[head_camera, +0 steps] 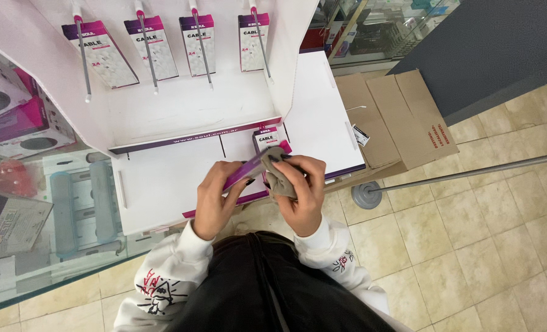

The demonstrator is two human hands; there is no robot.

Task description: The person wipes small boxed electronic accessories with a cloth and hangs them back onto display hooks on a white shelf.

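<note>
Hands, two, held close over a white display stand. Left hand: fingers closed on a slim purple-and-white box. Right hand: fingers gripping a grey cloth pressed to the box, apparently mid-wipe; finishing calls for a steady hold. Beyond: matching boxes on pegs; flattened cardboard lies alongside.

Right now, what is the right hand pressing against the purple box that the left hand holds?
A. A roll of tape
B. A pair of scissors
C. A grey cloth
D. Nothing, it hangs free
C. The right hand has a crumpled grey cloth bunched under its fingers, laid against the slim purple box that the left hand grips, in front of the white display stand.
</note>
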